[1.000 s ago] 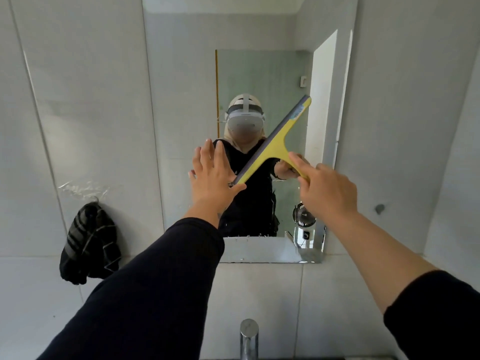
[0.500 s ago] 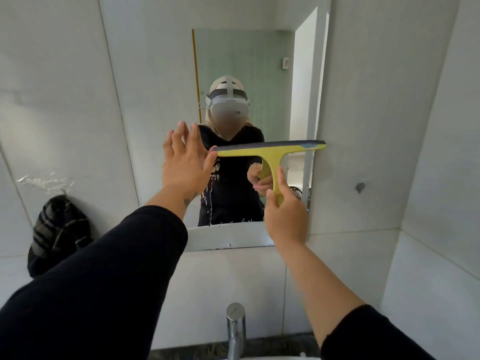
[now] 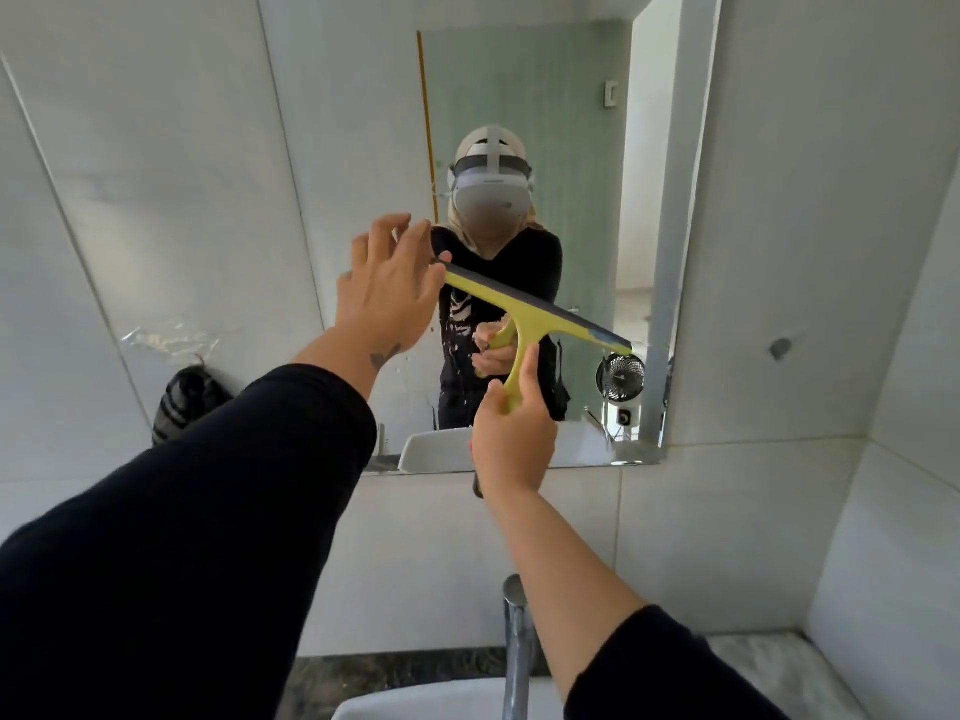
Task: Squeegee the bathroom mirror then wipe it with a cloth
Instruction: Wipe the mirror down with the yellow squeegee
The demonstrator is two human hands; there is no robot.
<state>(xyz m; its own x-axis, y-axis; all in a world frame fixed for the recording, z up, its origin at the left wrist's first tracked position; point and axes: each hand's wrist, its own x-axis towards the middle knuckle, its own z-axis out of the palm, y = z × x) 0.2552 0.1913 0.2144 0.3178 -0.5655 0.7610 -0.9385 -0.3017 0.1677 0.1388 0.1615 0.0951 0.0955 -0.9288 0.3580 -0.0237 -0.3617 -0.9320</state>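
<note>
At centre frame, the right hand (image 3: 511, 444) grips the yellow squeegee (image 3: 530, 317) handle against the mirror (image 3: 519, 96), the left hand's (image 3: 387, 293) spread fingers touching its raised end; the tilted blade could leave streaks.

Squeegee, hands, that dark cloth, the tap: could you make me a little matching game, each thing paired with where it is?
Things:
1. squeegee
2. left hand
3. dark cloth
4. tap

Places:
A. hanging on the wall left of the mirror
B. fingers spread at the blade's left end
C. handle gripped by the right hand
D. bottom centre, above the basin

Pairs: 1-C, 2-B, 3-A, 4-D
</note>
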